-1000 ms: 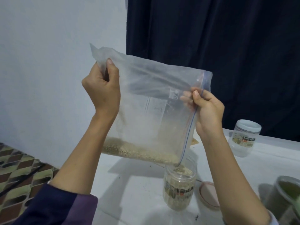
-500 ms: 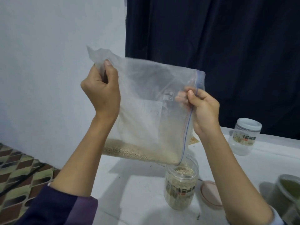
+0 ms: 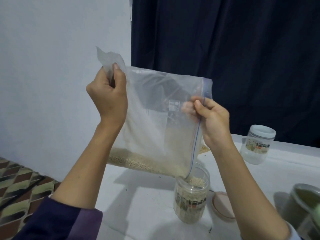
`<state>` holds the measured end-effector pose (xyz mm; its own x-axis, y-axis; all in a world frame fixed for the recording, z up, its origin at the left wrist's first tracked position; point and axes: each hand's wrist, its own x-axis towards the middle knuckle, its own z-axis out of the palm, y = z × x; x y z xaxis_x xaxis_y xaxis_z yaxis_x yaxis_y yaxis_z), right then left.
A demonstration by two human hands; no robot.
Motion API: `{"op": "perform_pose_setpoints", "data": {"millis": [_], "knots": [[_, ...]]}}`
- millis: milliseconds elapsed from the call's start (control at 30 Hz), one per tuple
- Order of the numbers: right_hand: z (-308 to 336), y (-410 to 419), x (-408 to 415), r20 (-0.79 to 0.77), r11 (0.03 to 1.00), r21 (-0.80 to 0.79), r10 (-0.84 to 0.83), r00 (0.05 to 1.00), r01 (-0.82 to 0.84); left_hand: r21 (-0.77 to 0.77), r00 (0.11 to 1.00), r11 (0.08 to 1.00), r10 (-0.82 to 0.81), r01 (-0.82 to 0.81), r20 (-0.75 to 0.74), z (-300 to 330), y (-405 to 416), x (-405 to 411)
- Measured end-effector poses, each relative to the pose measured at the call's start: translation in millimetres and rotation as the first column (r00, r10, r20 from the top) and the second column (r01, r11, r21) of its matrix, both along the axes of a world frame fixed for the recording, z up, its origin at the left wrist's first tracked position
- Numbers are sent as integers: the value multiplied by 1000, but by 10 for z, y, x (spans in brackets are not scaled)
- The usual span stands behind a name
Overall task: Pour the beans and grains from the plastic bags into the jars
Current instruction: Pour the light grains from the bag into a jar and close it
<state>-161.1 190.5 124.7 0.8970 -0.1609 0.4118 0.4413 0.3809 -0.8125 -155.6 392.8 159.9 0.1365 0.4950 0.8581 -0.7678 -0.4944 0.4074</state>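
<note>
Above a white surface (image 3: 142,201), against a pale wall (image 3: 52,66) and dark curtain (image 3: 242,58), the left hand (image 3: 108,96) and right hand (image 3: 213,118) pinch a bag (image 3: 155,122), its low corner in an open jar (image 3: 191,194). Patterned floor (image 3: 19,186) lies left.

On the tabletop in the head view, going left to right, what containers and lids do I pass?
Open jar taking grain from the bag, then the pink lid lying flat, then the capped jar further back, then the green-filled container at the right edge.

Pale wall (image 3: 60,66) left, dark curtain (image 3: 242,58) right, patterned floor (image 3: 19,186).
</note>
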Motion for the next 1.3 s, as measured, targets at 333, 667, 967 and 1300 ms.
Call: {"op": "perform_pose_setpoints", "data": {"millis": [333, 667, 967, 1300], "knots": [[-19, -62, 9, -6, 995, 69, -66, 998, 66, 22, 1000, 1000, 16, -15, -19, 15, -19, 6], [-66, -69, -53, 5, 997, 41, -58, 998, 58, 48, 1000, 999, -12, 11, 23, 15, -25, 32], [-138, -111, -61, -9, 991, 97, -92, 996, 93, 55, 999, 998, -28, 28, 14, -19, -76, 71], [-159, -98, -56, -25, 986, 123, -114, 993, 116, 72, 997, 995, -74, 73, 10, 19, -118, 65]]}}
